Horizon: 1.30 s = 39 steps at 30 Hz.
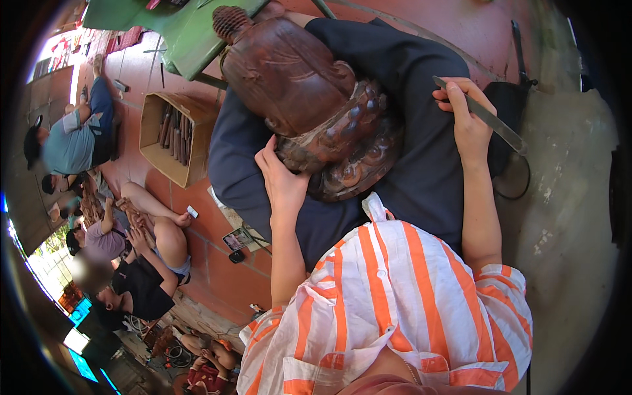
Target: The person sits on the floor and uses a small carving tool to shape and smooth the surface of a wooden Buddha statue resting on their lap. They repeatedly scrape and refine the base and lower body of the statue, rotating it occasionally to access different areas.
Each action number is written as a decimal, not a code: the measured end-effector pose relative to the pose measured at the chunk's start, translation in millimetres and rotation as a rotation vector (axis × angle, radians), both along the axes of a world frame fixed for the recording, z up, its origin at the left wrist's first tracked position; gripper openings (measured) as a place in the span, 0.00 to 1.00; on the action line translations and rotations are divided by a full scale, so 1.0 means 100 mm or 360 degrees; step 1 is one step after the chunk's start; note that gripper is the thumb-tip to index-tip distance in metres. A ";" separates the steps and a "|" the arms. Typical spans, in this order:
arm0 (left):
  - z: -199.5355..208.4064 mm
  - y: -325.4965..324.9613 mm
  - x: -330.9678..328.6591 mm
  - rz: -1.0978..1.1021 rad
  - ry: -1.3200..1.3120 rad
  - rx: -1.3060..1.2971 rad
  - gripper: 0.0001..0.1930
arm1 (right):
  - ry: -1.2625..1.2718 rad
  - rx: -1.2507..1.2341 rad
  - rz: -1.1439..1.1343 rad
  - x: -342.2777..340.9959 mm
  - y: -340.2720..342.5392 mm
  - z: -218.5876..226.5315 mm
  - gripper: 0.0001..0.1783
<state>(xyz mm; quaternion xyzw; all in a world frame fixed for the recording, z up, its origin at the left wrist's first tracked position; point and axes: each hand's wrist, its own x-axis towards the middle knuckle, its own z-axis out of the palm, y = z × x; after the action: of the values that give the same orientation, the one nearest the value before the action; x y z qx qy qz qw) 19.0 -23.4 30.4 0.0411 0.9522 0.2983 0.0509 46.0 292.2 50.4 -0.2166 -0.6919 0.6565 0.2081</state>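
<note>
A dark reddish-brown carved wooden statue point(289, 72) lies tilted across my lap on dark trousers, its knobbed top toward the green chair and its ornate base toward me. My left hand point(284, 184) grips the lower left edge of the carving, thumb and fingers pressed against the wood. My right hand point(469, 122) is raised to the right of the statue, apart from it. Its fingers close around a long, flat grey metal tool point(501, 126), narrow at the upper left end and broad at the lower right. Whether this is a file or a chisel I cannot tell.
At left, an open cardboard box point(150, 148) holds several long-handled tools. A green plastic chair point(191, 36) stands beyond the statue. A phone point(237, 239) lies on the tiled floor. Several people sit farther left, one in a black shirt point(148, 293). A grey surface point(566, 217) runs along the right.
</note>
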 end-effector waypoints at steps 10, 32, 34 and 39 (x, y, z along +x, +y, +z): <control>0.06 -0.21 -0.26 -0.0063 -0.0606 0.0099 0.53 | -0.0023 -0.0036 -0.0022 -0.05 0.06 0.01 0.08; -0.01 -0.20 -0.21 -0.0025 -0.0440 0.0228 0.46 | 0.0026 0.0506 0.0075 -0.15 -0.03 -0.06 0.10; 0.02 -0.15 -0.20 0.0030 -0.0377 0.0246 0.45 | 0.0084 0.0396 0.0206 -0.19 -0.17 -0.01 0.12; 0.05 -0.11 -0.14 0.0063 -0.0307 0.0277 0.45 | -0.0233 -0.0115 0.0665 -0.14 -0.60 0.09 0.21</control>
<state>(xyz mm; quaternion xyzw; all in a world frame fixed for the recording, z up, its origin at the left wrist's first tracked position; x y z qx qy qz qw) 5.0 -34.7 35.0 -0.0022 0.9141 0.3831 0.1327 31.6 232.0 59.5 -0.1229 -0.7110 0.6923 0.0089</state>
